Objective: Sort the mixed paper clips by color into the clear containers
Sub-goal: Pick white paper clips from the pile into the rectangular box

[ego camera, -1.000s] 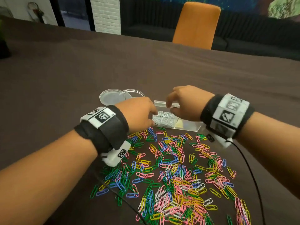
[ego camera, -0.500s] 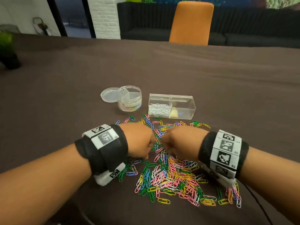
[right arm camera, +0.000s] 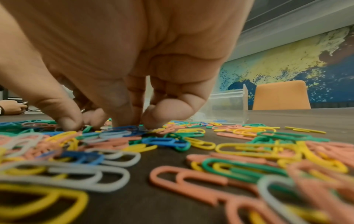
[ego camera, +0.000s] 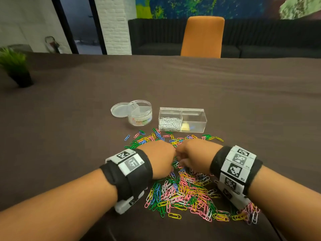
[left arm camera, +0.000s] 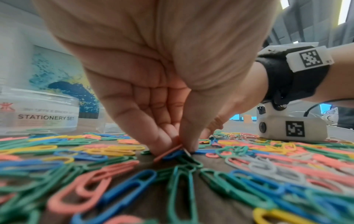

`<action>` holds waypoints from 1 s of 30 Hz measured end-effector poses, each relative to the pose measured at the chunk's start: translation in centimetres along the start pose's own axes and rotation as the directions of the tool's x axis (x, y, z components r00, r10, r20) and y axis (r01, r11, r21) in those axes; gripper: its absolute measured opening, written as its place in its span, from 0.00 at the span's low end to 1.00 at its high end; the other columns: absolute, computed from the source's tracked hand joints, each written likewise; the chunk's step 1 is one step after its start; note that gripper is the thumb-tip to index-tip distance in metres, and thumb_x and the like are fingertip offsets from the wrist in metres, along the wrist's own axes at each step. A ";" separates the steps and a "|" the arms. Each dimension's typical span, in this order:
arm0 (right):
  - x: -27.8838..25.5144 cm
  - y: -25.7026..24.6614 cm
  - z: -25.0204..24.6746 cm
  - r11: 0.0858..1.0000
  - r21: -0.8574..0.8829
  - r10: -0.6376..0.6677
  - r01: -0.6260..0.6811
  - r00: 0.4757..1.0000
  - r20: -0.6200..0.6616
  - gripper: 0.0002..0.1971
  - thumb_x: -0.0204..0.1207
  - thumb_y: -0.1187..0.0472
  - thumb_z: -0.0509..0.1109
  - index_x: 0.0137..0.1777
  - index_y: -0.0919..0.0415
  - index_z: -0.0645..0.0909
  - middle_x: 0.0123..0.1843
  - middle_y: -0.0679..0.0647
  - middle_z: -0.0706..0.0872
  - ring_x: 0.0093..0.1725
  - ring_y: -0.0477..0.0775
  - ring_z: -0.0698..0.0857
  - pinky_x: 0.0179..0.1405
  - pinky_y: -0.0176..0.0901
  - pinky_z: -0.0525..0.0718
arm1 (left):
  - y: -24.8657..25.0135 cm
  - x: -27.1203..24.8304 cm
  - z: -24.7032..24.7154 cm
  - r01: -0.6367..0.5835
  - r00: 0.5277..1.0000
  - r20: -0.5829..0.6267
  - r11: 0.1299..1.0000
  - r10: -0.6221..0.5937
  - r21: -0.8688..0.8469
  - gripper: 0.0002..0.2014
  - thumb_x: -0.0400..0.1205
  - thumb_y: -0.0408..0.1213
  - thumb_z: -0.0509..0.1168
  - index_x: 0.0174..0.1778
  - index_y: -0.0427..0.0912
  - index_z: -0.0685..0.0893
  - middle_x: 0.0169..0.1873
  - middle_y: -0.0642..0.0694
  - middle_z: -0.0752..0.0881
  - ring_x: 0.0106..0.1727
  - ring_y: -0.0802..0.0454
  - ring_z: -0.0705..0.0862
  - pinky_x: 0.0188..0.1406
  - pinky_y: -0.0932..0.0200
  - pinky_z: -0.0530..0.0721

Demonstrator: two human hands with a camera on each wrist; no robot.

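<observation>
A heap of mixed paper clips (ego camera: 184, 188) in pink, yellow, green, blue and white lies on the brown table. Behind it stands a clear rectangular box (ego camera: 194, 119) with white clips (ego camera: 170, 123) in its left half. To its left is a clear round jar (ego camera: 139, 113). Both hands are down on the heap, knuckles close together. My left hand (ego camera: 159, 159) (left arm camera: 181, 147) pinches a pink clip (left arm camera: 166, 154) between thumb and forefinger, one end lifted. My right hand (ego camera: 189, 153) (right arm camera: 95, 124) has thumb and forefinger tips set apart on the clips, over some blue ones (right arm camera: 124, 128).
The jar's lid (ego camera: 119, 109) lies flat against its left side. A potted plant (ego camera: 16, 66) stands at the far left of the table. An orange chair (ego camera: 202, 37) faces me across it. A cable runs from my right wrist unit (left arm camera: 291, 128).
Both hands came back from the rectangular box to the heap of clips a second ago. Since half a second ago they have stayed there, working at the clips.
</observation>
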State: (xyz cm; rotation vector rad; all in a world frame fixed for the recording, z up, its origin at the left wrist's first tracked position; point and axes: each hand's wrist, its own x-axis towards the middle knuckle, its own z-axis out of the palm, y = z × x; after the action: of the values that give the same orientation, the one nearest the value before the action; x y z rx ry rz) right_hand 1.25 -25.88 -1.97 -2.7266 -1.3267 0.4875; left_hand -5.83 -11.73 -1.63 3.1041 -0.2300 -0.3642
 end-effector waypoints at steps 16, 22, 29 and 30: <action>-0.7 0.6 0.0 0.999 0.040 -0.013 0.016 0.998 -0.054 0.10 0.83 0.65 0.54 0.57 0.51 0.71 0.38 0.50 0.80 0.36 0.51 0.77 0.34 0.43 0.74 | -4.0 -0.7 0.1 0.107 0.985 0.002 0.607 -0.171 -0.788 0.07 0.84 0.34 0.67 0.48 0.45 0.91 0.39 0.45 0.91 0.36 0.57 0.88 0.34 0.63 0.87; 0.0 0.2 0.8 0.993 -0.120 -0.019 0.022 1.000 0.024 0.05 0.83 0.48 0.64 0.52 0.47 0.75 0.47 0.47 0.82 0.48 0.55 0.81 0.42 0.44 0.75 | -3.9 -1.3 -0.1 0.150 0.982 0.121 0.205 -0.147 -0.967 0.09 0.87 0.26 0.61 0.57 0.33 0.85 0.39 0.41 0.90 0.36 0.51 0.90 0.27 0.65 0.86; -0.5 0.8 0.7 0.999 -0.008 -0.055 0.054 0.991 -0.120 0.05 0.81 0.55 0.61 0.45 0.49 0.76 0.40 0.47 0.82 0.40 0.54 0.79 0.39 0.43 0.77 | -3.1 -1.8 -0.6 0.162 0.987 0.127 0.654 -0.100 -0.739 0.07 0.75 0.40 0.75 0.40 0.46 0.83 0.30 0.53 0.81 0.29 0.56 0.77 0.29 0.62 0.78; -0.6 0.9 0.5 0.998 0.021 -0.052 0.056 0.986 -0.159 0.05 0.81 0.55 0.61 0.44 0.49 0.75 0.38 0.47 0.81 0.39 0.54 0.79 0.39 0.44 0.77 | -2.8 -2.2 -0.8 0.111 0.992 0.117 0.784 -0.050 -0.611 0.09 0.75 0.45 0.77 0.39 0.47 0.84 0.26 0.58 0.81 0.28 0.59 0.77 0.31 0.63 0.77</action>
State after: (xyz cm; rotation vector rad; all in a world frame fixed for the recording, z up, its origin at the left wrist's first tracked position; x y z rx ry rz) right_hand 1.43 -26.91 -2.50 -2.6375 -1.3402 0.2742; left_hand -7.37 -8.62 -0.44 2.4479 0.0282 -0.4747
